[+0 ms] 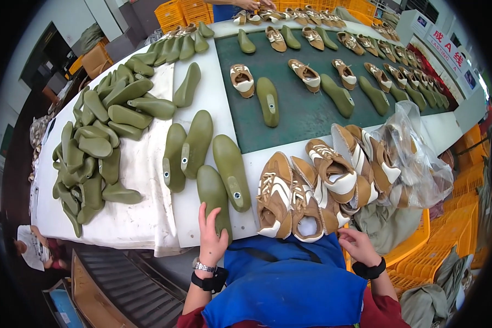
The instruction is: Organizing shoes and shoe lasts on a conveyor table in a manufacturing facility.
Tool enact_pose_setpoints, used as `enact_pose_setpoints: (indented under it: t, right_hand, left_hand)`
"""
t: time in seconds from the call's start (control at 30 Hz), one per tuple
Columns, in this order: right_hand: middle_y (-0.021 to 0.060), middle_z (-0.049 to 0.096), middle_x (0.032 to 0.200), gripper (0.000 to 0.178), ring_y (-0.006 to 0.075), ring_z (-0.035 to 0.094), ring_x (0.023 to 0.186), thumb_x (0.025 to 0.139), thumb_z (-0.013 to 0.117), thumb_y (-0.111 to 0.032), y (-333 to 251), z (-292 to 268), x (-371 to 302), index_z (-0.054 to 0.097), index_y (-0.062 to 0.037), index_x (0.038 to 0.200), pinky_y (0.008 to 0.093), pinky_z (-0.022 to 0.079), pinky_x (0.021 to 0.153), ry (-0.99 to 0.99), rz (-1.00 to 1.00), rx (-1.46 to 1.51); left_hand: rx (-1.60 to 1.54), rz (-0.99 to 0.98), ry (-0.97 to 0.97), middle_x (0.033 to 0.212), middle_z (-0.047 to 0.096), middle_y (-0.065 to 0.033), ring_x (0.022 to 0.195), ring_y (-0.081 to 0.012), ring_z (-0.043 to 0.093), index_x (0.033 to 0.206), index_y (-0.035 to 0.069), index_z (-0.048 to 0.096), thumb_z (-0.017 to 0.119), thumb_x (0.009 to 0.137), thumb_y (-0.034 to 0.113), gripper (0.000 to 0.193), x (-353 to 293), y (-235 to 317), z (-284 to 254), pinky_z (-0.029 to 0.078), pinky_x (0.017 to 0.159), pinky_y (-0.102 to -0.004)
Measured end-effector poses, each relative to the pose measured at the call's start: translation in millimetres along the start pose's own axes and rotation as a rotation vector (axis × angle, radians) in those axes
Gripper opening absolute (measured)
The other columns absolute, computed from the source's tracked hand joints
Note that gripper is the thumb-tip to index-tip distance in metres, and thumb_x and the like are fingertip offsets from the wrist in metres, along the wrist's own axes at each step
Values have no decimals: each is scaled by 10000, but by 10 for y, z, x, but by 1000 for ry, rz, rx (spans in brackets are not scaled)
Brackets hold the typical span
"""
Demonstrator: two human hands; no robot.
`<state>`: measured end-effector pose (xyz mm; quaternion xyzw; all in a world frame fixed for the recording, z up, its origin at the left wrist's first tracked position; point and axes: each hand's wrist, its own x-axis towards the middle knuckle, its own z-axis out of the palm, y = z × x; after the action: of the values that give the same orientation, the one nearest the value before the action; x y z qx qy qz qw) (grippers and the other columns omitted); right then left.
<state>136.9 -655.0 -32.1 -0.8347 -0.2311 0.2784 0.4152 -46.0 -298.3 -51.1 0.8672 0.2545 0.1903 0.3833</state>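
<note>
My left hand (212, 236) lies at the lower left side of a green shoe last (212, 191), fingers spread and touching it. Another last (231, 172) with a metal-ringed hole stands right beside it, and two more (197, 143) lie just beyond. With loosely bent fingers apart, my right hand (361, 247) is by the near edge of a pile of brown and white shoes (276, 191). Nothing shows in that hand; whether its fingertips touch the closest shoe (307, 210) I cannot tell. The shoes lie on the white table edge in front of my blue apron.
A large heap of green lasts (93, 147) covers a white cloth on the left. Ahead, a dark green belt (290, 123) carries rows of lasts and shoes. A clear plastic bag (421, 164) covers shoes at right, above orange crates (443, 235). Another person's hands (254, 4) work across the table.
</note>
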Motion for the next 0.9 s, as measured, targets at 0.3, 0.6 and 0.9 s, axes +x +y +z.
enact_pose_setpoints:
  t: [0.3,0.6,0.9]
  right_hand:
    - [119,652,831,256,239,639,742,811,640,-85,-828,42,267,625,-26,1060,310,503,674,-39,-315,-124]
    - [123,639,810,191,258,635,727,798,625,-39,-724,-21,235,628,-13,987,318,504,640,261,-468,-217]
    - [111,544,1164,400,251,627,777,760,687,-122,-837,-331,641,569,-89,1141,322,520,664,472,-525,-493]
  left_hand:
    - [-6,130,35,1403,280,-261,1301,-428,298,1231,29,447,539,724,-67,523,797,-223,101,302,1061,-418]
    - [276,205,129,1379,302,-258,1295,-482,251,1294,23,410,623,750,19,585,735,113,239,259,1059,-516]
    - [154,344,-63,1334,416,-200,1295,-437,303,1158,18,527,614,765,20,402,478,662,294,269,1060,-481]
